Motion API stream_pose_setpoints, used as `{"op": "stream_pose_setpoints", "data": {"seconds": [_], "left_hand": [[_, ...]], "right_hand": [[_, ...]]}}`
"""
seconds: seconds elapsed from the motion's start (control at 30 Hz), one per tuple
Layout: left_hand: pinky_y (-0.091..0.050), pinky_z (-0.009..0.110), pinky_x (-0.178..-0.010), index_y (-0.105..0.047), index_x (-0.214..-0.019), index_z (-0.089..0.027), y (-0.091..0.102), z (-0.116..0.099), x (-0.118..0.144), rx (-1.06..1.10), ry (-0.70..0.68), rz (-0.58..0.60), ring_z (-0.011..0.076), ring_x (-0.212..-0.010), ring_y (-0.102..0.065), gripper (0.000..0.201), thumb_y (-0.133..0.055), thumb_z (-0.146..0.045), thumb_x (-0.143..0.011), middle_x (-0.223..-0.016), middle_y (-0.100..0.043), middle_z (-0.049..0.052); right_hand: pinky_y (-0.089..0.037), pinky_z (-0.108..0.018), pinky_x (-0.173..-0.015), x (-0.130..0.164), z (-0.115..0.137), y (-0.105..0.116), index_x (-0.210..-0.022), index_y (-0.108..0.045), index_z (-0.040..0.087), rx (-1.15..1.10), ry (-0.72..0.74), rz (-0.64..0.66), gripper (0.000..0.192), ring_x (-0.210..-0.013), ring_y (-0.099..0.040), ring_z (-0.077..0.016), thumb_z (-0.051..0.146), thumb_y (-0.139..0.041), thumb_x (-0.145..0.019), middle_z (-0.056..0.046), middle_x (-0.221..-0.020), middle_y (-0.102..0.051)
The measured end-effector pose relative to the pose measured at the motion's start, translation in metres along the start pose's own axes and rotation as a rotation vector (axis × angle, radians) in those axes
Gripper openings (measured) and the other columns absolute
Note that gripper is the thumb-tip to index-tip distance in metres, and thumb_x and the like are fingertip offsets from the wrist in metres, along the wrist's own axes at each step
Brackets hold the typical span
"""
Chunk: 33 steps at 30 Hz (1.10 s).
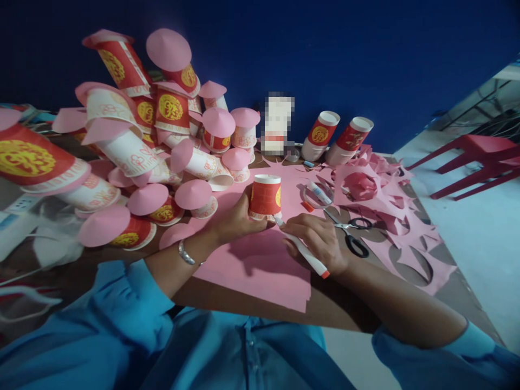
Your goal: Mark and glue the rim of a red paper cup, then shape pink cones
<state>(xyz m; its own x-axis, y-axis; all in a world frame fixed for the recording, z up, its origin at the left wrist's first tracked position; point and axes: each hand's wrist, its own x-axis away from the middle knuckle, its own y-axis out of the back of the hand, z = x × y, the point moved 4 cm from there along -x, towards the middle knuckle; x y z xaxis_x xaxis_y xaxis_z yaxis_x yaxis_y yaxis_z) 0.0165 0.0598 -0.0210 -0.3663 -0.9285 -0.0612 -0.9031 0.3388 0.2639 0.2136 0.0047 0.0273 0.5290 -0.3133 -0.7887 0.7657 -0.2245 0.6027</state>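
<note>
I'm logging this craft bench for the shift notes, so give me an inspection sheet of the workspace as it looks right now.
Surface: brown table, largely covered by a pink paper sheet.
Job's things: red paper cup upside down on the sheet; white pen-like tube with its tip at the cup's lower rim.
Clutter: pile of cone-capped cups, scissors, pink offcuts, two cup stacks.
Grippers: left hand holds the cup; right hand holds the tube.
Cables: white cord at left edge.
Surroundings: blue wall, red plastic furniture, pale floor.
</note>
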Motion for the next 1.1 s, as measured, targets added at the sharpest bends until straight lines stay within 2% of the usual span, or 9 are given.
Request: {"op": "stream_pose_setpoints", "data": {"seconds": [0.23,0.63,0.83,1.1], "left_hand": [[-0.055,0.054,-0.106,-0.044,-0.145,-0.023,-0.0002,0.0012,-0.0007,0.035,-0.001,0.006,0.0375,-0.129,-0.065,0.089,-0.090,-0.056,-0.077,-0.139,-0.064,0.016],[-0.059,0.049,-0.102,-0.043,-0.143,-0.023,-0.0007,-0.0009,-0.0004,-0.113,0.023,-0.015,0.0337,-0.122,-0.070,0.087,-0.090,-0.057,-0.077,-0.135,-0.067,0.012],[-0.060,0.047,-0.100,-0.043,-0.143,-0.023,-0.0011,0.0009,-0.0011,-0.102,0.005,-0.011,0.0318,-0.120,-0.071,0.085,-0.090,-0.054,-0.079,-0.134,-0.068,0.013],[-0.059,0.048,-0.100,-0.043,-0.144,-0.023,0.0001,0.0030,-0.0014,-0.103,-0.011,-0.015,0.0338,-0.121,-0.070,0.090,-0.090,-0.059,-0.077,-0.136,-0.068,0.014]], "right_hand": [[-0.062,-0.031,-0.065,0.0015,-0.0010,0.0003,-0.120,-0.065,0.016,0.020,-0.007,0.007,0.017,-0.079,-0.075,-0.0196,0.020,-0.063,-0.104,-0.009,-0.092,-0.077],[-0.063,-0.030,-0.067,0.0035,-0.0036,-0.0015,-0.119,-0.065,0.016,0.037,-0.005,-0.003,0.016,-0.079,-0.075,-0.0198,0.019,-0.064,-0.104,-0.009,-0.092,-0.076],[-0.062,-0.031,-0.067,0.0042,-0.0043,-0.0020,-0.123,-0.066,0.016,0.020,-0.015,0.004,0.021,-0.079,-0.075,-0.0205,0.020,-0.066,-0.102,-0.009,-0.093,-0.077],[-0.061,-0.030,-0.065,0.0017,-0.0030,-0.0004,-0.124,-0.064,0.016,0.030,-0.012,0.016,0.020,-0.078,-0.076,-0.0195,0.021,-0.065,-0.104,-0.009,-0.093,-0.077]]}}
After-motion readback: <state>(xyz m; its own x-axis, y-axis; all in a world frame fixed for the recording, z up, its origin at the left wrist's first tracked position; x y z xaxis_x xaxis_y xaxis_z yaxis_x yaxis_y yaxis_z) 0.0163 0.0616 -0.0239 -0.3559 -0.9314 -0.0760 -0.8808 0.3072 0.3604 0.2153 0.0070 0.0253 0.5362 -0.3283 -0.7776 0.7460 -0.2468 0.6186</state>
